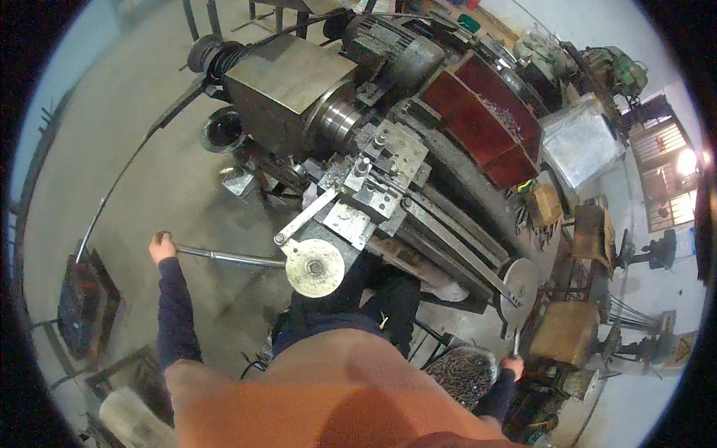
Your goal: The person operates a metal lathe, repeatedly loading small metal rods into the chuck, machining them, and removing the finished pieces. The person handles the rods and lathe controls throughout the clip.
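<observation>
- Lathe (pixel 373 196): ahead, between the hands, long axis running upper left to lower right.
- Long lever (pixel 231 257): nearly crosswise, left hand (pixel 161 246) curled round its outer end.
- Short handle (pixel 516 343): held by the right hand (pixel 512 364), the nearer one.

A metalworking workshop, shown by a grimy lathe-like machine (pixel 287 71) with a shiny steel spindle (pixel 340 121) and 2 metal levers (pixel 231 257), a finned motor (pixel 394 52), shavings (pixel 502 117) in a red tray (pixel 452 97), a heap of small metal pieces (pixel 457 375) and a dull grey floor (pixel 142 194).
</observation>
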Available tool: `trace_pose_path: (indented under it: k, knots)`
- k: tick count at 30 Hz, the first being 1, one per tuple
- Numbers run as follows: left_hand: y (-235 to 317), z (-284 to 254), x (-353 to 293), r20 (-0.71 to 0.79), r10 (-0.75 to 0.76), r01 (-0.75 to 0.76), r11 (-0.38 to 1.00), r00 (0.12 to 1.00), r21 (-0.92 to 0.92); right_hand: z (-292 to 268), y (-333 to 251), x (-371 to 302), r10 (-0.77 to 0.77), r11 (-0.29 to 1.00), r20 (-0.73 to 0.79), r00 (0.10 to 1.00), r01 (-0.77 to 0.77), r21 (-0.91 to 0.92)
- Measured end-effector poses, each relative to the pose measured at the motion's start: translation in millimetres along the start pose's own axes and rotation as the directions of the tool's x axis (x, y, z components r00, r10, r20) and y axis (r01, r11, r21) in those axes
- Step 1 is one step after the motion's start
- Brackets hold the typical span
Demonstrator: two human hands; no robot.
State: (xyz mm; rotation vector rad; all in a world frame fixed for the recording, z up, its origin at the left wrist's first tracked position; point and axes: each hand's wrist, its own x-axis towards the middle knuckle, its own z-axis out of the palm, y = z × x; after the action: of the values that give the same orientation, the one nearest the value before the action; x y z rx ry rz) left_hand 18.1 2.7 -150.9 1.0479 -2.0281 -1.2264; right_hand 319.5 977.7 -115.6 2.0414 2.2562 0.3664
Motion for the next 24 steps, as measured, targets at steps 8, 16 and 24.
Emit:
trace_pose_path:
  k: [8, 16, 24]
  knots:
    - [24, 49, 20, -0.053, -0.154, 0.13, 0.941, 0.987, -0.313, -45, -2, -107, -0.166, 0.963, 0.046, 0.985, 0.152, 0.223]
    - [42, 56, 19, -0.057, -0.176, 0.146, 0.928, 0.983, -0.342, -40, -3, -106, -0.17, 0.966, 0.09, 0.981, 0.148, 0.213]
    - [31, 60, -11, 0.075, -0.436, 0.399, 0.722, 0.897, -0.565, -61, -18, -65, -0.094, 0.994, 0.087, 0.992, 0.089, 0.064]
